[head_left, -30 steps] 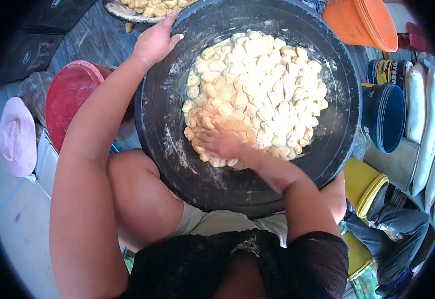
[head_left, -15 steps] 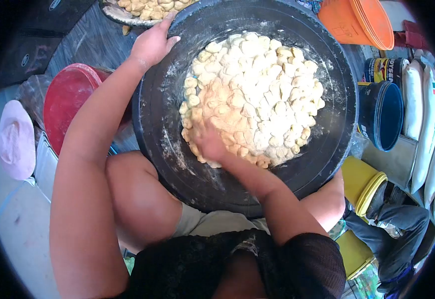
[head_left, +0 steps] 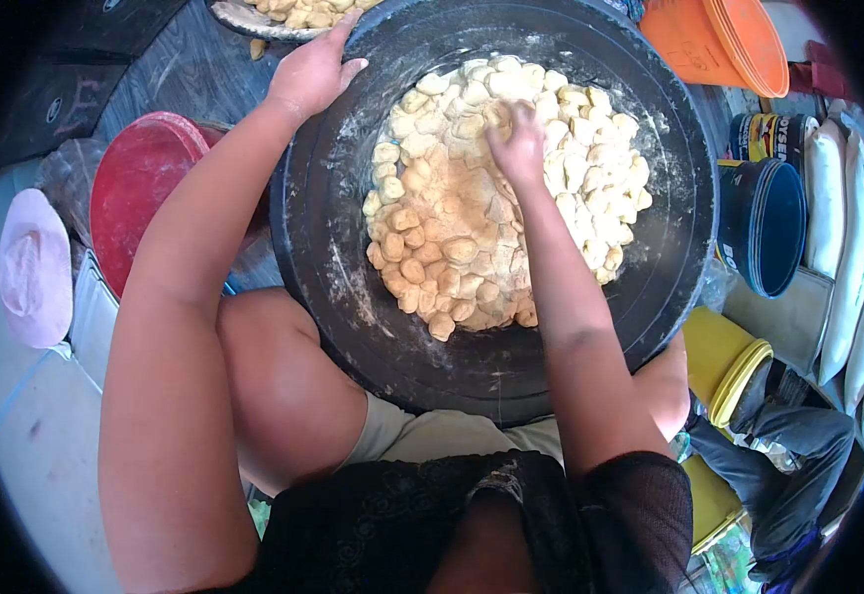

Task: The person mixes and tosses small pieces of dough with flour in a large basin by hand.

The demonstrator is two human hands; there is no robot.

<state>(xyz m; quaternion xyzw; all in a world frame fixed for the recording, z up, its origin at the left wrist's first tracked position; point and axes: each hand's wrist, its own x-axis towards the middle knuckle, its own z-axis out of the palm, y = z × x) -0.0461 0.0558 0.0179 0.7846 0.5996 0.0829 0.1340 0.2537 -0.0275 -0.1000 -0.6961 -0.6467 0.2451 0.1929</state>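
Observation:
A wide black basin rests on my lap, its sides streaked with flour. Many small, pale dough-like lumps fill its middle; a tan powder coats those toward the left and front. My left hand holds the basin's upper left rim, thumb over the inner side and fingers along the edge. My right hand is over the upper middle of the lumps, fingers apart and slightly bent, the tips at the powdered surface. Nothing shows in its grasp.
A tray of similar lumps stands beyond the basin. On the left are a red bucket and a pink hat. Orange, dark blue and yellow buckets line the right, near another person's legs.
My right hand has moved up and right from the lower left of the lumps, uncovering tan-coated pieces there. My left hand stays on the rim.

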